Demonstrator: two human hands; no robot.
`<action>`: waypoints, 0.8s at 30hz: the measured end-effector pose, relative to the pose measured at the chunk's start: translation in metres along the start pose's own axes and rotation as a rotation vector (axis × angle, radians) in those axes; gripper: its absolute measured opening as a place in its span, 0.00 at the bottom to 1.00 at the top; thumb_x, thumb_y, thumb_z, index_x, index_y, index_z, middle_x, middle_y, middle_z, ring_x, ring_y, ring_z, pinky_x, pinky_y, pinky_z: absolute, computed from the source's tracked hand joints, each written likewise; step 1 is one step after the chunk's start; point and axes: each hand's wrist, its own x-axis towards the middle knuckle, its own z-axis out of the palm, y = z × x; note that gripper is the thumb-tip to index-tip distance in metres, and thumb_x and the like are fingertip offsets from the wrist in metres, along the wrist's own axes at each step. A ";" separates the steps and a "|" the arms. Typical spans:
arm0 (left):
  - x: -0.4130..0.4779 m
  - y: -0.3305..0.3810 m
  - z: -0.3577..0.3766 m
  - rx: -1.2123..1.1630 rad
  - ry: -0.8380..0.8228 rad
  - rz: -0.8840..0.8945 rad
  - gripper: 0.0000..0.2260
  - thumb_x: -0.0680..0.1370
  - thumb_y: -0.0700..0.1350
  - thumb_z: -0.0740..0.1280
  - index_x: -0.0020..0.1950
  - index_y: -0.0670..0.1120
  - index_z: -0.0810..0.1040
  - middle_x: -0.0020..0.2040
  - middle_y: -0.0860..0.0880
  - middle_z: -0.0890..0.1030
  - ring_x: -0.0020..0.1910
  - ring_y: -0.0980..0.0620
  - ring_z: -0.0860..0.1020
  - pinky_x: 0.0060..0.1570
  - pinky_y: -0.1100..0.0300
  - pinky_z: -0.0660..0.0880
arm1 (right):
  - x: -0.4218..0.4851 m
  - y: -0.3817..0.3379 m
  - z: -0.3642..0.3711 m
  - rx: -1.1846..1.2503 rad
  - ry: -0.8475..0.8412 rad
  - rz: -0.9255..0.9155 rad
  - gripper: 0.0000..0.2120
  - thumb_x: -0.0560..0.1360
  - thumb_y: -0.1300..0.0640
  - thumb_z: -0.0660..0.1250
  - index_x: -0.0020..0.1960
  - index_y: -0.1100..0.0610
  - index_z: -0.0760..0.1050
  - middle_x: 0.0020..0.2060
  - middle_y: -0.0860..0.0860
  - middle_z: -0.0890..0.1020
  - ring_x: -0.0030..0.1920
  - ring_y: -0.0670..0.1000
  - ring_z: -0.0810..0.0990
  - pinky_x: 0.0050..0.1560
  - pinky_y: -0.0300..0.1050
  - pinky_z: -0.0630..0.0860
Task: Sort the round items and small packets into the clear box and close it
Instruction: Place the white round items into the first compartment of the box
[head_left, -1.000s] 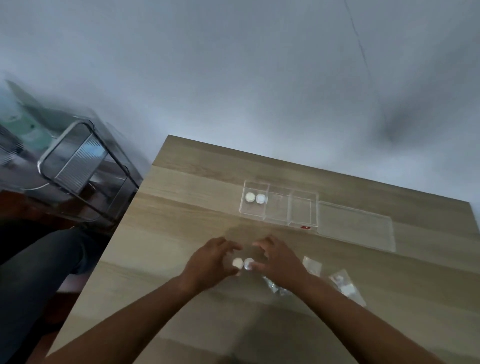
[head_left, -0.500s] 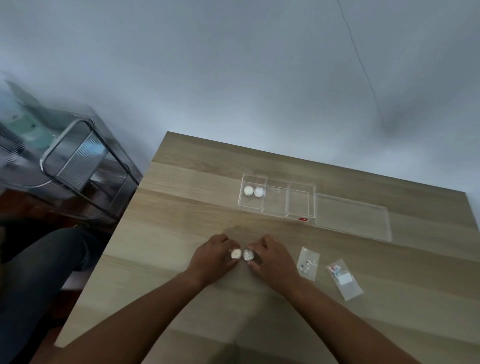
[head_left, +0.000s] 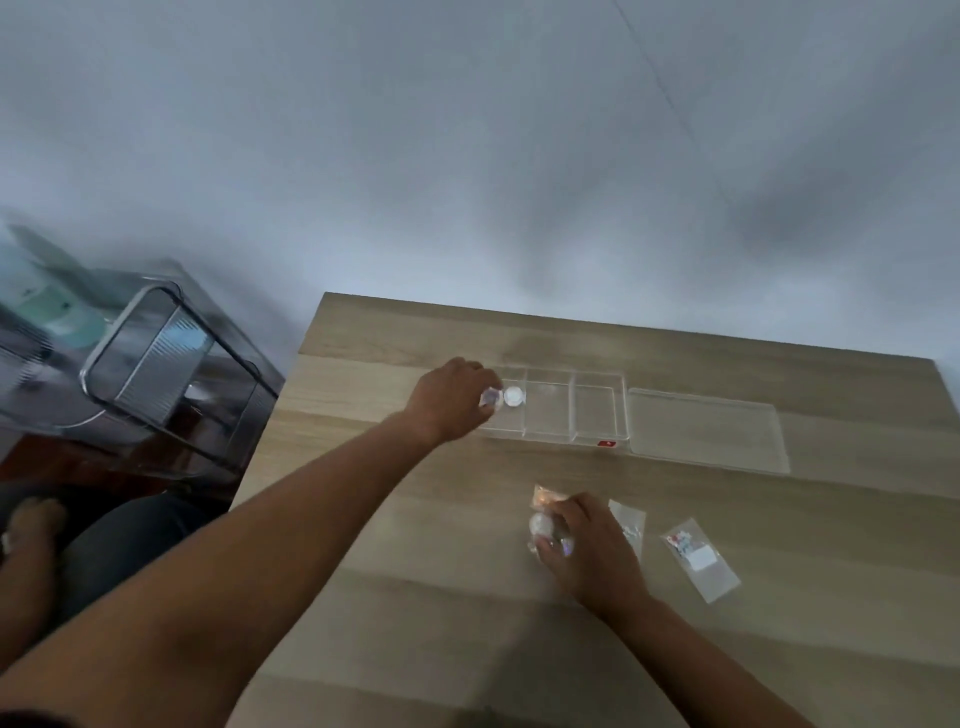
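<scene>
My left hand (head_left: 449, 402) is stretched out over the leftmost compartment of the clear box (head_left: 556, 439), its fingertips pinched on a round item (head_left: 489, 398); a second round item (head_left: 514, 396) already lies in that compartment just past my fingers. My right hand (head_left: 589, 551) sits nearer to me, curled down on a crinkly packet (head_left: 543, 501) with what looks like another round item (head_left: 539, 525) held under the thumb, though blur keeps me from being sure of the grip. Two more small packets (head_left: 628, 525) (head_left: 698, 558) lie just to the right of that hand, and the lid (head_left: 706, 436) rests flat beyond the box's right end. The risk I see: if I let go too high or too near the wall, the disc could bounce or roll out of the shallow compartment. The light box may also skid if my knuckles nudge its rim.
</scene>
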 end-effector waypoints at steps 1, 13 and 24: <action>0.009 0.003 -0.002 0.043 -0.052 0.019 0.12 0.77 0.50 0.65 0.59 0.53 0.80 0.56 0.49 0.82 0.58 0.48 0.76 0.49 0.52 0.76 | -0.003 0.001 -0.001 0.010 0.014 0.021 0.14 0.68 0.50 0.72 0.52 0.54 0.78 0.46 0.51 0.77 0.47 0.52 0.77 0.47 0.44 0.75; 0.041 0.016 0.005 0.582 -0.364 0.299 0.13 0.78 0.48 0.64 0.62 0.51 0.78 0.55 0.46 0.82 0.60 0.43 0.73 0.49 0.50 0.77 | -0.012 0.022 -0.027 0.095 0.249 0.169 0.13 0.67 0.57 0.76 0.49 0.55 0.77 0.44 0.51 0.79 0.45 0.53 0.77 0.45 0.49 0.76; 0.027 0.003 -0.001 -0.048 0.038 -0.187 0.10 0.75 0.44 0.65 0.54 0.54 0.81 0.54 0.50 0.81 0.56 0.49 0.78 0.51 0.55 0.75 | 0.074 -0.011 -0.067 0.129 0.280 0.050 0.12 0.70 0.53 0.73 0.52 0.54 0.77 0.43 0.48 0.79 0.45 0.49 0.74 0.45 0.42 0.70</action>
